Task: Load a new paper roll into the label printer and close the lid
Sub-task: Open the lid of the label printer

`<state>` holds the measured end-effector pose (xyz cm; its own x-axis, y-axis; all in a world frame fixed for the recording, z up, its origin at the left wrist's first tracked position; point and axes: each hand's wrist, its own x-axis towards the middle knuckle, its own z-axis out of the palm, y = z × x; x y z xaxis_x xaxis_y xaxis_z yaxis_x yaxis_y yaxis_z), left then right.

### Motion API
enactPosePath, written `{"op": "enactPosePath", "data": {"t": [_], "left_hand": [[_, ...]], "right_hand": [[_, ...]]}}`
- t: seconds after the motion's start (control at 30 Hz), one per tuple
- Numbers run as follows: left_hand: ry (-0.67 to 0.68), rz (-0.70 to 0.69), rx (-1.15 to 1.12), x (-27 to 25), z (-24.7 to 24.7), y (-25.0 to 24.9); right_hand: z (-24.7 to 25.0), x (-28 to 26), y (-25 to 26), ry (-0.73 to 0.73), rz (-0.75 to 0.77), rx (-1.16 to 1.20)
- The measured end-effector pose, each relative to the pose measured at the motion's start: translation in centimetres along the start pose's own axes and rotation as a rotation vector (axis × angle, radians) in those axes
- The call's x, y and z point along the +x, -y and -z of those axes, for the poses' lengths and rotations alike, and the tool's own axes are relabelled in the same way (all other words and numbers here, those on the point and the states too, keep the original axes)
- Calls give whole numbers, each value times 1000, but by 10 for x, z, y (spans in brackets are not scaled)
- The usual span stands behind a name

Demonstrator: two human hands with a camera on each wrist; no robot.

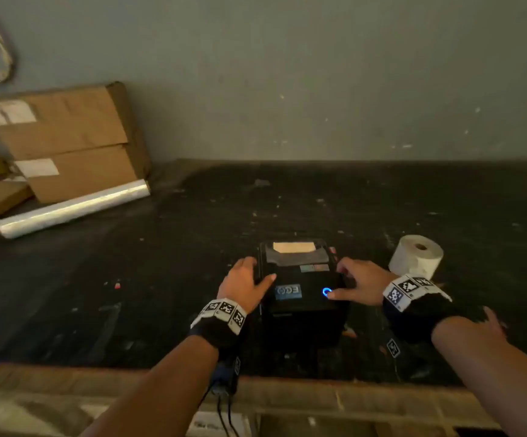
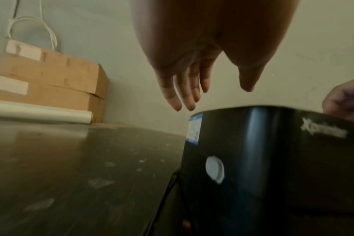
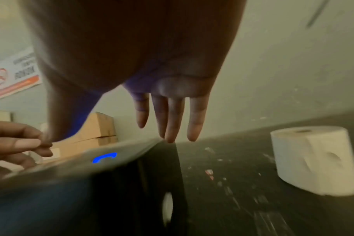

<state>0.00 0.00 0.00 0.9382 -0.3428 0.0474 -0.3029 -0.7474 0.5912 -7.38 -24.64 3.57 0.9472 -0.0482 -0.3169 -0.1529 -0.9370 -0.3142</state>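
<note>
A black label printer (image 1: pixel 301 288) stands on the dark table near its front edge, lid down, with a lit blue ring button (image 1: pixel 326 292) on top. My left hand (image 1: pixel 243 283) hovers at the printer's left top edge, fingers straight (image 2: pixel 184 95), thumb over the lid. My right hand (image 1: pixel 355 283) reaches over the right top edge, fingers extended (image 3: pixel 172 121), thumb beside the blue button. Neither hand holds anything. A white paper roll (image 1: pixel 416 257) stands upright on the table to the right of the printer (image 3: pixel 313 159).
Stacked cardboard boxes (image 1: pixel 67 137) lean against the wall at the back left, with a roll of clear film (image 1: pixel 73 208) lying in front of them. The dark table top (image 1: pixel 161 294) is scuffed. A cable (image 2: pixel 166 191) runs from the printer's left side.
</note>
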Motion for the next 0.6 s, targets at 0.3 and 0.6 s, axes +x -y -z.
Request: {"op": "enactPosePath", "data": {"t": [0.3, 0.6], "left_hand": [[228, -44, -218, -27, -31, 30], [285, 10, -187, -25, -35, 31]], "right_hand": [[-48, -9, 10, -41, -146, 263], [-61, -3, 10, -61, -240, 462]]}}
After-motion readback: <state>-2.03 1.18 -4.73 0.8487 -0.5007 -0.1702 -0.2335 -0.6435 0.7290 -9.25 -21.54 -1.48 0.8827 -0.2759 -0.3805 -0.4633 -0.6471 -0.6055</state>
